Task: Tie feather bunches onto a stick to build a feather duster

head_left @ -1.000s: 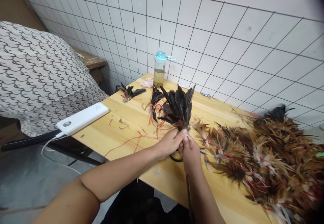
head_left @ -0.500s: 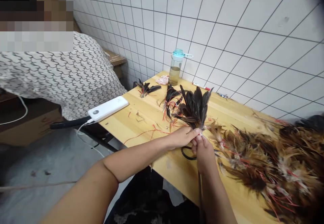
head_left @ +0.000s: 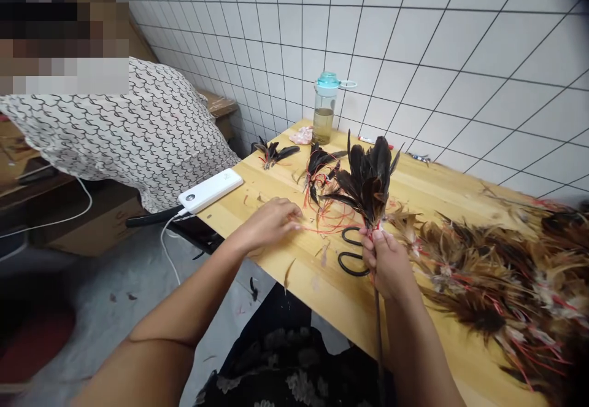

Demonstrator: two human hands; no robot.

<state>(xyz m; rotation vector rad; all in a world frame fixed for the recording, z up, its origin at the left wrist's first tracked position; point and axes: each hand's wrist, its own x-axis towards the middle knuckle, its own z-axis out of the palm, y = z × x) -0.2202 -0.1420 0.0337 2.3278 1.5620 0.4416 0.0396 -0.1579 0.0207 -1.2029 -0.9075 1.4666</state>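
My right hand (head_left: 385, 259) is closed around the base of a bunch of dark feathers (head_left: 368, 177), held upright on a thin stick that runs down past my wrist. My left hand (head_left: 271, 220) hovers over the wooden table (head_left: 322, 290), fingers curled and pinching a red thread (head_left: 322, 230) that lies toward the bunch. Black-handled scissors (head_left: 352, 253) lie flat on the table between my hands, just left of my right hand.
A big heap of brown feathers (head_left: 497, 272) covers the table's right side. Small dark feather bundles (head_left: 273, 151) and a bottle with a teal lid (head_left: 324, 108) stand by the tiled wall. A white power bank (head_left: 210, 190) lies at the left edge. A person in a patterned shirt (head_left: 138, 131) sits left.
My left hand let go of the feather bunch's base and moved left across the table to the red thread. My right hand keeps the bunch. The scissors are now uncovered.
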